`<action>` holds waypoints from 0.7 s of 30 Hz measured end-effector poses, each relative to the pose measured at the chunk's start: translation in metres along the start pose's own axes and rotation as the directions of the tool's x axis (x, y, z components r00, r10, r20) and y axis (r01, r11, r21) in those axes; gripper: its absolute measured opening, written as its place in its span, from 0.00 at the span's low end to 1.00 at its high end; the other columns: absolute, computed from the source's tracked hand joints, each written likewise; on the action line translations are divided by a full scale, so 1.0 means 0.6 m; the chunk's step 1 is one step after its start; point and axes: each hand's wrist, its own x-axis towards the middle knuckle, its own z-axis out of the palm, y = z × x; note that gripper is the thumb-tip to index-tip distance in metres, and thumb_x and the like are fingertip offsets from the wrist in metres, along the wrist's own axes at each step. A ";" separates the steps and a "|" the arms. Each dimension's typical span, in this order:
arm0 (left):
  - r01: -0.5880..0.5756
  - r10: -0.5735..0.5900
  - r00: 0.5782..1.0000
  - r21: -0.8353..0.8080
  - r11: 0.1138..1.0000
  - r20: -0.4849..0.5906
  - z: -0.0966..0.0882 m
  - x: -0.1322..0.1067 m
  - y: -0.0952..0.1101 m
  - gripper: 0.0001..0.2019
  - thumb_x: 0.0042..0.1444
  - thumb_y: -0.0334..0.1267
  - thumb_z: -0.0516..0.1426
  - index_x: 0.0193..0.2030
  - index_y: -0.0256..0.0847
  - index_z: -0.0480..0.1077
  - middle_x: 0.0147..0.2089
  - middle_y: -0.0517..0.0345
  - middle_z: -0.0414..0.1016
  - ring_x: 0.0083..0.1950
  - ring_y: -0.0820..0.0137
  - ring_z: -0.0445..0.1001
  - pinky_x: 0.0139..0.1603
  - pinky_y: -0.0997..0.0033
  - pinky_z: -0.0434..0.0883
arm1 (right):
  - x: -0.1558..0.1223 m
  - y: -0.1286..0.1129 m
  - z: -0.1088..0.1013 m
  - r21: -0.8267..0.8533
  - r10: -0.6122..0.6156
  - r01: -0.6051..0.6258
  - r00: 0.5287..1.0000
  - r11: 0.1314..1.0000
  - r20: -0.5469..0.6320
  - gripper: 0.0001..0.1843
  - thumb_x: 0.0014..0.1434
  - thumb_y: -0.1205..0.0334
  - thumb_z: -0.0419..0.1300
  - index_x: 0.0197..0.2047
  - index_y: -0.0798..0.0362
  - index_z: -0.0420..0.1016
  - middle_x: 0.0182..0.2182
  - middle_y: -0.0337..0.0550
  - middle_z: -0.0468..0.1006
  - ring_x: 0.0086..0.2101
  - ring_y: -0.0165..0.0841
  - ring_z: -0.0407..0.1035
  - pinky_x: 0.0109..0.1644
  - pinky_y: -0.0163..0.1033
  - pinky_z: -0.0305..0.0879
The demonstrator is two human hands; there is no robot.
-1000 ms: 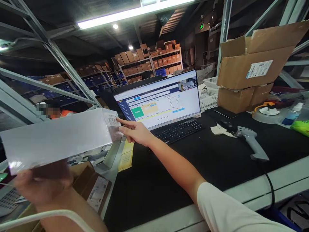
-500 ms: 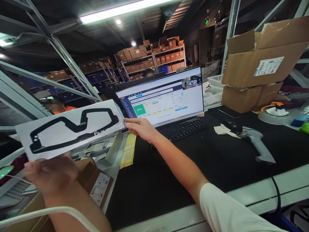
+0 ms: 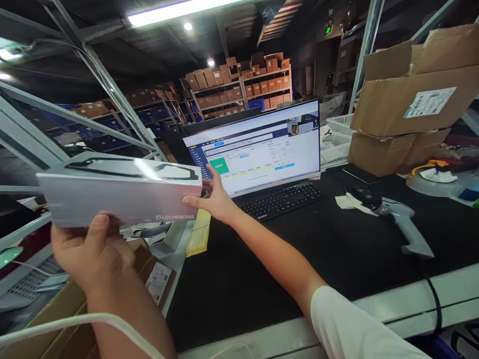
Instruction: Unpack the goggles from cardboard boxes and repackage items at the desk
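Head view: I see my left hand (image 3: 95, 254) clamped under the near end of a long white box (image 3: 119, 192), held in the air left of the monitor (image 3: 258, 149). My right hand (image 3: 213, 197) grips its far end, fingers closed around the corner. The glossy box could slip, I judge, since only its ends are supported. Right of the monitor, stacked cardboard cartons (image 3: 407, 104) sit on the worktop (image 3: 299, 249); their contents are hidden. A scanner (image 3: 396, 219) lies nearer.
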 end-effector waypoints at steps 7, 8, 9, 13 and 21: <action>0.258 -0.210 0.929 -0.126 0.958 0.306 0.029 -0.018 -0.021 0.61 0.14 0.39 0.79 0.61 0.71 0.60 0.74 0.68 0.55 0.72 0.53 0.57 0.57 0.55 0.74 | 0.001 -0.012 0.013 0.156 0.238 -0.215 0.959 0.964 -0.152 0.50 0.48 0.39 0.73 0.67 0.52 0.61 0.44 0.45 0.76 0.45 0.37 0.73 0.55 0.46 0.71; 0.260 -0.208 0.932 -0.149 0.954 0.296 0.033 -0.021 -0.025 0.61 0.16 0.38 0.79 0.61 0.69 0.60 0.74 0.67 0.55 0.72 0.54 0.58 0.58 0.56 0.73 | -0.001 -0.015 0.015 0.152 0.263 -0.240 0.953 0.959 -0.154 0.49 0.48 0.41 0.74 0.66 0.52 0.62 0.41 0.43 0.76 0.43 0.36 0.74 0.52 0.44 0.72; 0.247 -0.193 0.946 -0.191 0.950 0.260 0.037 -0.025 -0.029 0.57 0.20 0.37 0.79 0.61 0.64 0.62 0.74 0.64 0.57 0.71 0.56 0.59 0.60 0.58 0.72 | -0.003 -0.018 0.017 0.143 0.285 -0.265 0.948 0.954 -0.145 0.48 0.48 0.43 0.74 0.65 0.51 0.62 0.39 0.41 0.76 0.40 0.35 0.74 0.49 0.43 0.72; 0.173 -0.158 0.985 -0.345 0.923 0.072 0.054 -0.047 -0.037 0.34 0.40 0.48 0.76 0.53 0.47 0.70 0.65 0.53 0.70 0.65 0.62 0.69 0.64 0.65 0.68 | -0.015 -0.021 0.029 0.161 0.313 -0.300 0.948 0.940 -0.056 0.47 0.46 0.45 0.74 0.62 0.50 0.57 0.40 0.40 0.75 0.36 0.34 0.74 0.41 0.40 0.73; 0.290 -0.295 0.955 -0.272 0.917 0.025 0.056 -0.060 -0.044 0.35 0.41 0.55 0.74 0.55 0.49 0.72 0.54 0.51 0.78 0.56 0.59 0.77 0.55 0.63 0.76 | -0.034 -0.011 0.052 0.064 0.243 -0.243 0.970 0.968 0.007 0.51 0.45 0.41 0.73 0.64 0.49 0.54 0.52 0.48 0.75 0.44 0.37 0.75 0.53 0.47 0.73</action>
